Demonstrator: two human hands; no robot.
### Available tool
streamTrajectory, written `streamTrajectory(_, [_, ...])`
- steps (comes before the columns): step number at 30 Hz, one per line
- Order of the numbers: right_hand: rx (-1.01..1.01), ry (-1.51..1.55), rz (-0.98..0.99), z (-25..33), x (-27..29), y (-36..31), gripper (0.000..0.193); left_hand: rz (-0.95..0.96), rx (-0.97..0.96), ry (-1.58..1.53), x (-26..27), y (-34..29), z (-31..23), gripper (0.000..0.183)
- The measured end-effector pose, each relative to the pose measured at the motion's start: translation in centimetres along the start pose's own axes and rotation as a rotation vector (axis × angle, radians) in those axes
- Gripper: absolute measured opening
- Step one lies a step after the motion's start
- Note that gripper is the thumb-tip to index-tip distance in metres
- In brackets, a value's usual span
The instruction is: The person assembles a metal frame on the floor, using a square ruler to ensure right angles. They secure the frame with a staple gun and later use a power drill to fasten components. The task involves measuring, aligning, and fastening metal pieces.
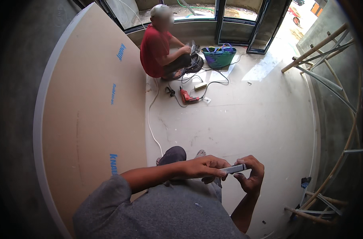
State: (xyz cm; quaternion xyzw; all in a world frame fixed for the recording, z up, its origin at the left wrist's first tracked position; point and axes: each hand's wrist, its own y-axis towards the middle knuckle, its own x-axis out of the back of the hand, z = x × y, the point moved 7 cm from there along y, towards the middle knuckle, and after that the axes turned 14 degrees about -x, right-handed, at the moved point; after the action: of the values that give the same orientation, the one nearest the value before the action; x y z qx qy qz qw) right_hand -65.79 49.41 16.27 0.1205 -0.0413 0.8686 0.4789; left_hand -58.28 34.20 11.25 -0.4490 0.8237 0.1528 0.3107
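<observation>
In front of my body, a short grey rectangular bar (pixel 233 169) with a dark end is held between my hands; its exact kind is unclear. My left hand (pixel 207 166) pinches its near end between thumb and fingers, and hides part of it. Around the far, dark end my right hand (pixel 252 175) curls its fingers, with the thumb underneath and a little apart from the bar.
A tall stack of boards (pixel 94 87) stands at my left. Ahead, a person in a red shirt (pixel 154 49) squats beside a green woven bag (pixel 218 57). A red power drill (pixel 188 96), cables and a power strip (pixel 200 85) lie on the floor. Scaffolding (pixel 329 71) rises at right.
</observation>
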Motion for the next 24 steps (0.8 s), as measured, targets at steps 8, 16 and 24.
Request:
streamTrajectory(8, [-0.017,-0.212,0.128,-2.2,4.9,13.9,0.062,-0.112,-0.089,-0.059,7.3,9.9,-5.4,0.038])
streamTrajectory(16, [-0.809,-0.09,-0.702,-18.7,37.0,-3.4,0.05,-0.283,-0.054,-0.079,20.0,27.4,-4.2,0.037])
streamTrajectory(24, [-1.564,-0.068,-0.299,-54.5,39.1,1.5,0.041,-0.907,-0.029,0.225,35.9,34.8,-3.8,0.035])
